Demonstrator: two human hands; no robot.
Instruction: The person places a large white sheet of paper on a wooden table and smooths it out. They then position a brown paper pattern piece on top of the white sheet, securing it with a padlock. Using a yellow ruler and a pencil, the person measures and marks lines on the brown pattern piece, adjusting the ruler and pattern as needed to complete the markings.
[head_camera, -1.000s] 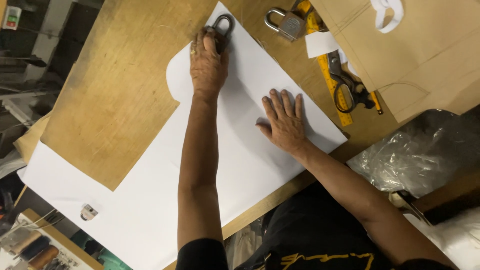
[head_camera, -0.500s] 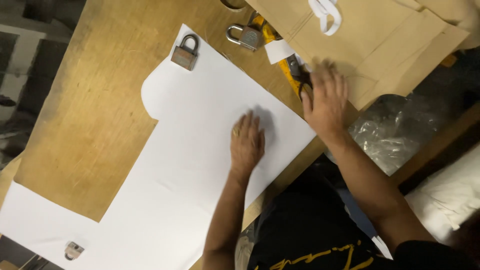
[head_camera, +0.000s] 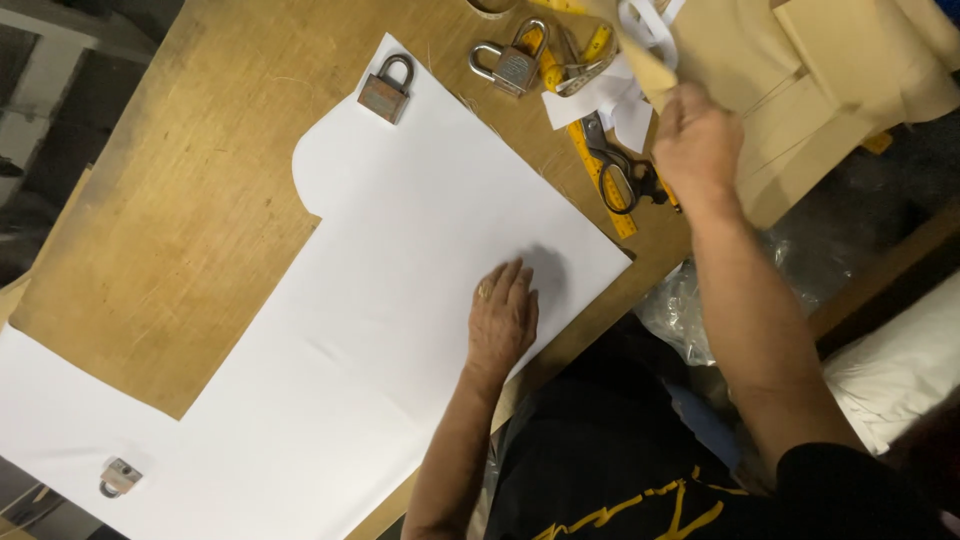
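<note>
My left hand (head_camera: 503, 318) lay flat, fingers together, pressing the white cut sheet (head_camera: 330, 330) onto the table (head_camera: 200, 180). A padlock (head_camera: 118, 476) weighted the sheet's near-left corner, a second padlock (head_camera: 386, 92) its far corner. My right hand (head_camera: 697, 145) was raised past the sheet's right edge, fingers clamped on the brown paper pattern (head_camera: 790, 90). Just beside it: scissors (head_camera: 618, 170) on a yellow ruler (head_camera: 590, 150), with a third padlock (head_camera: 511, 62) farther off.

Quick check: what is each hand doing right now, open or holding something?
Left hand: open, flat on the white sheet.
Right hand: closed on the tan paper pattern.
</note>
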